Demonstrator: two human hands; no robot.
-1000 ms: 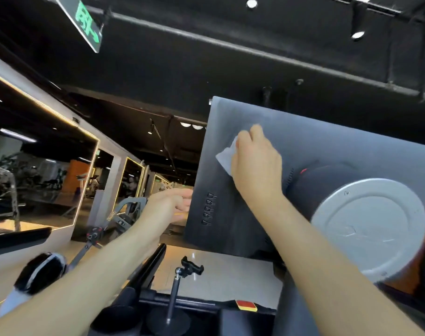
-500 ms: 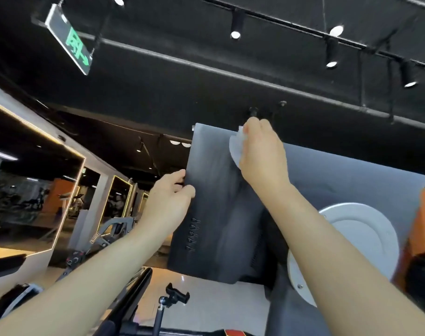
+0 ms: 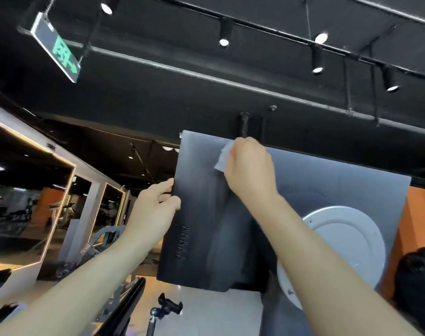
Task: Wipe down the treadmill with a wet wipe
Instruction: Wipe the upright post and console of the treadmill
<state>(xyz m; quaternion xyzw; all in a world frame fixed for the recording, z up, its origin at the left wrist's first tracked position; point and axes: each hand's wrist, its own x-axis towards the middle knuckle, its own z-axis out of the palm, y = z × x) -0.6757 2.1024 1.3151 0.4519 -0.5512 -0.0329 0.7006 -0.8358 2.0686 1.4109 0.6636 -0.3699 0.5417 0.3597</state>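
Sliding rightward, right hand (image 3: 250, 167) clutches wipe (image 3: 222, 157); left hand (image 3: 154, 206) apparently now grasps panel (image 3: 206, 214) edge.

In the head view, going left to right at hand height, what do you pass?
Mirror → left hand → wipe → right hand → white disc → orange wall.

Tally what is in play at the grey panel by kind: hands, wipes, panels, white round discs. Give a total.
Hands: 2, left hand gripping the panel's edge, right hand pressing the wipe
Wipes: 1, wet wipe
Panels: 1, grey panel
White round discs: 1, disc
Total: 5
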